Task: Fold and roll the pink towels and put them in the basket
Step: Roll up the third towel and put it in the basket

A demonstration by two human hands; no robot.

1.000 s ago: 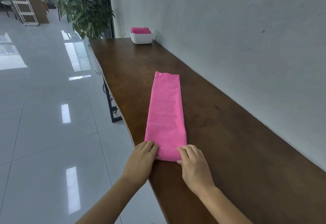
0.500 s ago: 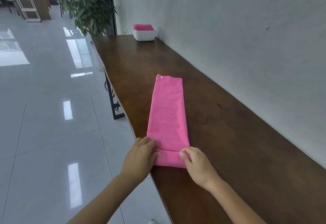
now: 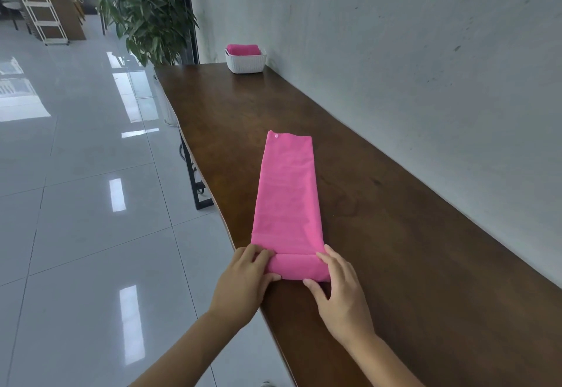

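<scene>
A: Towel first, please. Where does it lie?

B: It is a long pink strip in the lower middle of the frame, flat on the brown table, running away toward the upper part. Its near end is turned over into a short roll.

A: And the hands?

B: The left hand is at the left end of the roll, fingers curled over the top and thumb under the near edge, so it grips the cloth. The right hand is at the right end; its fingers lie along the roll and the thumb tip presses at the near edge. They are only lightly bent, so how firmly it holds I cannot tell.

A: The basket?

B: A white basket stands in the upper middle of the frame, at the far end of the table, just beside the grey wall. A pink rolled towel is already inside it.

A: Anything else?

B: A leafy plant in the upper left, and a white rack on the shiny tiled floor.
</scene>
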